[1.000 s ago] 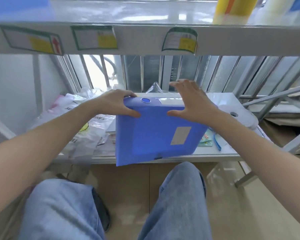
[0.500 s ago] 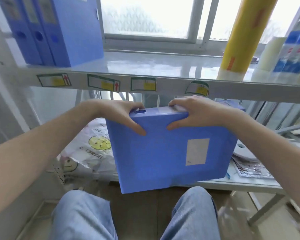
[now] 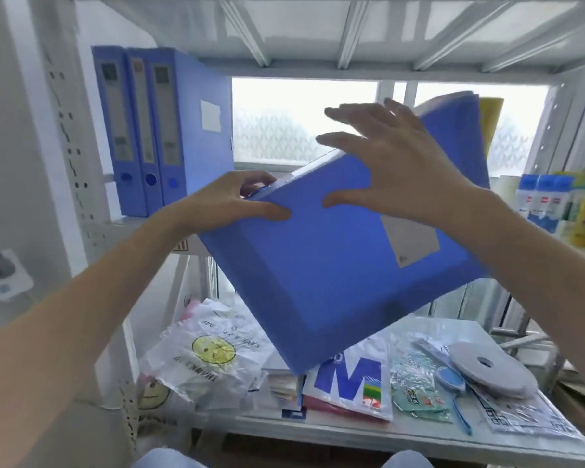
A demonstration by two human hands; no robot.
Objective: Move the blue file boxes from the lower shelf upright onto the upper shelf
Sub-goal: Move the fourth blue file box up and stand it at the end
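Observation:
A blue file box [image 3: 331, 265] with a grey label hangs tilted in the air in front of the upper shelf [image 3: 129, 228], its spine turned up and to the left. My left hand [image 3: 230, 201] grips the spine's lower end, thumb on the broad face. My right hand [image 3: 395, 163] lies on the broad face with its fingers spread; only the thumb and palm seem to touch. Three blue file boxes [image 3: 149, 130] stand upright at the left end of the upper shelf.
The lower shelf [image 3: 368, 437] carries plastic bags [image 3: 210, 359], printed packets [image 3: 348, 383] and a white tape roll [image 3: 487, 366]. Bottles [image 3: 544, 201] and a yellow roll [image 3: 490, 126] stand at the upper shelf's right end. A wall socket [image 3: 4, 275] sits at the left.
The box has risen from the lower shelf to the height of the upper shelf and tilted. My right hand has loosened from the spine and spread its fingers. My view has swung upward.

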